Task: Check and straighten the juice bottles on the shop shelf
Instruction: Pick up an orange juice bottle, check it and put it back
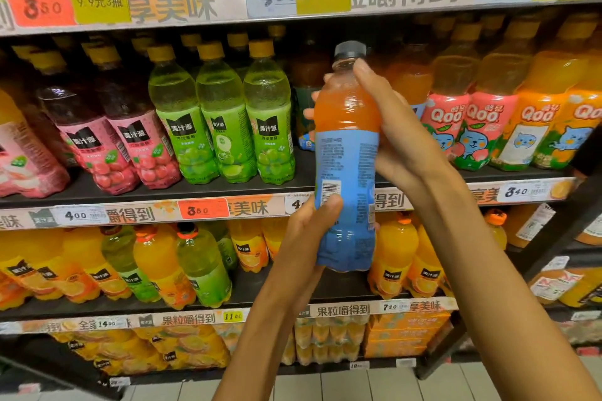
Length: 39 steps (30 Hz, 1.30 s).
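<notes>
I hold an orange juice bottle with a blue label and a dark cap upright in front of the middle shelf, its back label facing me. My left hand grips its lower part, thumb beside the barcode. My right hand wraps its upper body, with the thumb near the neck. Behind the bottle is a gap in the row, where a dark bottle with a blue label stands further back.
Green grape bottles and pink-labelled red bottles stand left of the gap, Qoo bottles to the right. Larger orange and green bottles fill the shelf below. Price strips line each shelf edge. A dark shelf upright slants at right.
</notes>
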Motion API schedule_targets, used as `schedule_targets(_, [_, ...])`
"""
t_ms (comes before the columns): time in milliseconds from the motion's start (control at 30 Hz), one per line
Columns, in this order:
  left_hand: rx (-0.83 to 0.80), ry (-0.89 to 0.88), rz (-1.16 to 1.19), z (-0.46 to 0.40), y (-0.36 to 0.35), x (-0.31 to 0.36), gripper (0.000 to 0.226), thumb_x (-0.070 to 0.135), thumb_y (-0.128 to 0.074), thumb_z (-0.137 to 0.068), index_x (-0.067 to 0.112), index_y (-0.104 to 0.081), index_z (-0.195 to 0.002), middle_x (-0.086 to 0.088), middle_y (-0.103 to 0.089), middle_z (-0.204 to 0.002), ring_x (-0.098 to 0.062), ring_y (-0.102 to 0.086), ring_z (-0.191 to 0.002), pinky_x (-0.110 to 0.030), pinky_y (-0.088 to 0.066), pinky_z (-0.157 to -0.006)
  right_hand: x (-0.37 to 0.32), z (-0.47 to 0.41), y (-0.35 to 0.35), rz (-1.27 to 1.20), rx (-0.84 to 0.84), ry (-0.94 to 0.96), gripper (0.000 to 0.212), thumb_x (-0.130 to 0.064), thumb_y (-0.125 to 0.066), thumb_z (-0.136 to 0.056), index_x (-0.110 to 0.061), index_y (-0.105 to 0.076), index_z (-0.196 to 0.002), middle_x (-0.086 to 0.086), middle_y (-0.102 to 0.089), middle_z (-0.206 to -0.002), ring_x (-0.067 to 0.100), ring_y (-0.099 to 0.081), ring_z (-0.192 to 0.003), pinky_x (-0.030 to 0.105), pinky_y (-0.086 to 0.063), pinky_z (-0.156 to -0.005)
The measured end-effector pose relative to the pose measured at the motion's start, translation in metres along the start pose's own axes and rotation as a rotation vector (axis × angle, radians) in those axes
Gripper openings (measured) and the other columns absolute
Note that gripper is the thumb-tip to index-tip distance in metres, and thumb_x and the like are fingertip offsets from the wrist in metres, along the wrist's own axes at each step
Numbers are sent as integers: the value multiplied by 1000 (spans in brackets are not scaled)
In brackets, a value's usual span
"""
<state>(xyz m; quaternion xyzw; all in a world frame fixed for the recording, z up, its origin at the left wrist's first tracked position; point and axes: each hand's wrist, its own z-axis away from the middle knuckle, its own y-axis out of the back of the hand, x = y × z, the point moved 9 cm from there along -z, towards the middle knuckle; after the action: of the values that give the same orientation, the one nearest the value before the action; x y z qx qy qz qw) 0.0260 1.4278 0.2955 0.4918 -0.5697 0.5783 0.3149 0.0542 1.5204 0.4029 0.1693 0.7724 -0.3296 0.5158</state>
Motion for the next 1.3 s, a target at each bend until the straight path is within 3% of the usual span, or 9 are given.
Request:
schedule_targets(167, [-48, 45, 95, -8, 6, -6, 65, 64, -73, -65, 23, -68, -115, -7, -72, -105, -21, -69, -91, -40, -56, -81, -6, -6, 1, -4, 23, 59, 19, -20, -49, -97, -6, -62, -98, 8, -67, -86, 21, -63, -84, 32, -53, -79])
schedule_targets(267, [138, -103, -87, -18, 25, 12, 59, 53, -61, -74, 23, -55, -125, -6, -69, -116, -21, -67, -102, -40, -55, -85, -21, -7, 2, 102, 48, 192, 15, -18, -50, -98, -10, -62, -96, -1, -67, -79, 8, -61, -72, 21, -51, -66])
schedule_targets(400, [259, -299, -375, -25, 28, 33, 67, 41, -68, -69, 29, -41, -129, 2, -60, -126, -12, -62, -112, -27, -53, -87, -37, -5, 3, 259, 142, 337, 24, -13, -65, -89, -3, -59, -110, -1, -67, -93, 2, -62, -84, 18, -48, -72])
schedule_targets(500, [412, -322, -692, -33, 26, 31, 87, 35, -82, -67, 16, -35, -138, -4, -55, -126, -21, -56, -114, -37, -49, -92, -35, -8, 0, 288, 185, 340, 33, -11, -72, -84, -1, -59, -113, 3, -67, -98, 1, -63, -85, 16, -49, -72])
schedule_targets(600, [559, -406, -849, -40, 29, 38, 72, 19, -80, -74, 3, -43, -133, -10, -46, -116, -25, -48, -109, -35, -44, -94, -34, -11, -1, 384, 235, 351, 44, -15, -77, -79, -1, -58, -116, 7, -67, -107, 5, -63, -92, 22, -52, -80])
schedule_targets(733, [561, -432, -854, -49, 33, 40, 73, 15, -80, -74, 2, -43, -136, -8, -43, -115, -22, -48, -109, -23, -42, -90, -31, -19, 4, 427, 289, 345, 46, -16, -77, -79, 0, -55, -116, 8, -64, -107, 6, -61, -91, 25, -52, -83])
schedule_targets(933, [640, -382, -719, -53, 48, 30, 74, 12, -82, -72, 7, -43, -134, -7, -54, -123, -20, -54, -112, -30, -48, -91, -20, -29, 7, 621, 302, 313, 52, -28, -78, -78, -4, -53, -116, 13, -59, -116, 23, -57, -109, 44, -47, -94])
schedule_targets(1133, [675, -363, -719, -53, 55, 24, 61, 15, -81, -73, 24, -43, -120, 2, -56, -116, -15, -56, -109, -34, -49, -90, -11, -33, 5, 744, 247, 319, 57, -30, -74, -82, -6, -49, -127, 10, -55, -124, 22, -55, -115, 43, -46, -97])
schedule_targets(1300, [668, -353, -792, -57, 56, 21, 64, 21, -75, -81, 10, -43, -135, -7, -56, -127, -22, -55, -115, -40, -48, -93, -5, -31, 6, 838, 177, 335, 67, -16, -74, -82, -5, -40, -139, 11, -48, -137, 23, -48, -126, 43, -43, -102])
